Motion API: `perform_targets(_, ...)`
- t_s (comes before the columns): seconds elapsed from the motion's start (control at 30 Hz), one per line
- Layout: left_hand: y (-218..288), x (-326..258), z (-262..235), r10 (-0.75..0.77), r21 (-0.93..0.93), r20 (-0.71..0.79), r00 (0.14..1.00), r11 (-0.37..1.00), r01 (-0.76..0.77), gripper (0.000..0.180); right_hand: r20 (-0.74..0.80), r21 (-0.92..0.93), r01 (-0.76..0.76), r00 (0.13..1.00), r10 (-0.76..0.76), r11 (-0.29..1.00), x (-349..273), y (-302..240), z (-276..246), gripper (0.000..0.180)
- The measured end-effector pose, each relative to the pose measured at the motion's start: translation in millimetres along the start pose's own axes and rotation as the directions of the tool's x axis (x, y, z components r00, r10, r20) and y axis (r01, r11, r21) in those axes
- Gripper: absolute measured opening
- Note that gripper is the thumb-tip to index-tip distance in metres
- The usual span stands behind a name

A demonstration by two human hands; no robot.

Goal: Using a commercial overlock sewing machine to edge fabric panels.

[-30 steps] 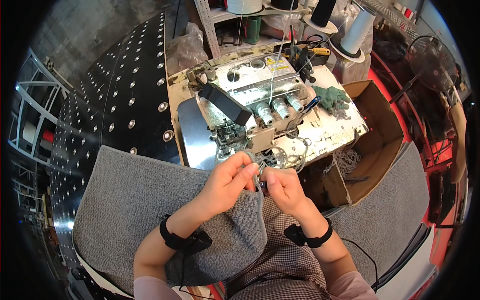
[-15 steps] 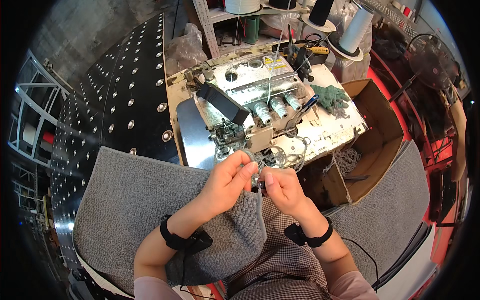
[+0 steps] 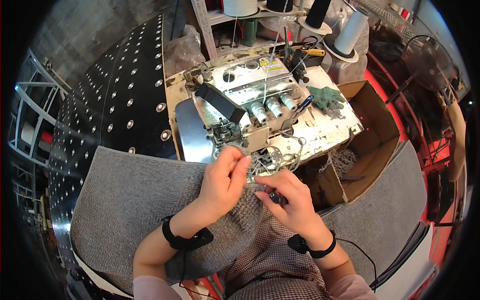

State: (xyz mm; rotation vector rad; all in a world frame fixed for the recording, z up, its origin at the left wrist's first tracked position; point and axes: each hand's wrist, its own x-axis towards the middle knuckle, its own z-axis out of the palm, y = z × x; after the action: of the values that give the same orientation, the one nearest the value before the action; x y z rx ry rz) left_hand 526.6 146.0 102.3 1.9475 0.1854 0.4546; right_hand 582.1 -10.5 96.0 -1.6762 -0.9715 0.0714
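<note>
With both hands pinching at fabric (image 3: 150,200) edge by serger (image 3: 250,115) foot – left hand (image 3: 225,177) grips knit, right hand (image 3: 287,197) holds small dark tool (image 3: 276,198) – slip risks snagged loops or nicked finger.

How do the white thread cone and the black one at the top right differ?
The white cone is pale and stands nearer the cardboard box; the black cone is dark and sits further left, cut off by the top edge. The white cone shows more of its length. Both stand upright on pale round bases behind the sewing machine.
</note>
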Motion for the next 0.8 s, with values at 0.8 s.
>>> perform_targets(0.8,132,-43,33,0.252,-0.248,0.016,0.968,0.939,-0.24,0.01,0.013,0.541,0.161,0.98,-0.2,0.825,-96,-52,-43,0.019)
